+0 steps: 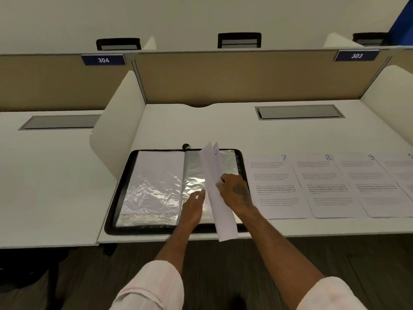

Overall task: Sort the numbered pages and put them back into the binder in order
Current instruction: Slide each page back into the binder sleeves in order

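A black binder (120, 193) lies open on the white desk, showing clear plastic sleeves; the left sleeve (154, 186) holds a white sheet. My right hand (234, 191) grips page 6 (220, 211), which stands on edge, tilted over the right sleeve (228, 163). My left hand (194, 204) rests with straight fingers on the right sleeve beside that page. To the right of the binder, pages 7 (277, 186), 8 (326, 186) and 9 (375, 184) lie flat in a row, with one more page (404, 171) cut off by the frame's edge.
A beige partition (245, 77) closes the desk's back, with white side dividers (118, 121) on the left and right. A grey cable hatch (299, 111) sits at the back right. A small black knob (186, 146) lies at the binder's top edge.
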Demonstrator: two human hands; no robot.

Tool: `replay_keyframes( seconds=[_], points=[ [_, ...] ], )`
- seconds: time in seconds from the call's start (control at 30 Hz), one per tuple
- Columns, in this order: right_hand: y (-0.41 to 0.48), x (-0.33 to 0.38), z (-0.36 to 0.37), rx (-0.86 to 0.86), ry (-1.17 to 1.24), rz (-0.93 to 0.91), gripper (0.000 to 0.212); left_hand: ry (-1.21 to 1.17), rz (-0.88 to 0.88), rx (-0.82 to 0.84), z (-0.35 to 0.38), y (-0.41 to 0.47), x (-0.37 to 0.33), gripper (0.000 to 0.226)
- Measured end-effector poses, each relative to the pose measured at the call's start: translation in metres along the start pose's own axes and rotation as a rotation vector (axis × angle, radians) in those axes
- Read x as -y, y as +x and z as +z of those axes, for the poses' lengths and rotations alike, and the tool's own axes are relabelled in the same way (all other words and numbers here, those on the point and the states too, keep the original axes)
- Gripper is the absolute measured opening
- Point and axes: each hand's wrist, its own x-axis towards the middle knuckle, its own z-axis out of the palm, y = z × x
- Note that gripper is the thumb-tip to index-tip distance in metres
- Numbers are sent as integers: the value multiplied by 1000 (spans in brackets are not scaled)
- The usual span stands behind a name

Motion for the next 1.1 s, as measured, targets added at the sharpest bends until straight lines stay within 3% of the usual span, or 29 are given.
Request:
replay_keyframes(
  seconds=[0.07, 0.17, 0.33, 0.53, 0.67, 0.97, 1.1],
  points=[
    [-4, 1, 3, -31, -60, 15, 22, 473, 147, 20, -22, 3, 23, 56],
    [-14, 3, 8, -66, -132, 20, 23, 878, 314, 141, -44, 8, 43, 55],
    [-40, 6, 22, -159, -179, 63, 22, 1116, 542, 158, -45, 10, 47, 43],
    [-55, -1, 24, -223, -213, 130, 24, 1281, 736, 163, -36, 7, 51, 13],
    [-58, -3, 19, -306, -233, 142, 24, 1185, 707, 123, -36, 9, 54, 19],
    [-68, -3, 14, -371, -233, 132, 23, 609, 385, 98, -42, 23, 50, 22],
    [-75, -4, 10, -373, -225, 126, 24, 607, 335, 148, -42, 33, 52, 17]
  ],
)
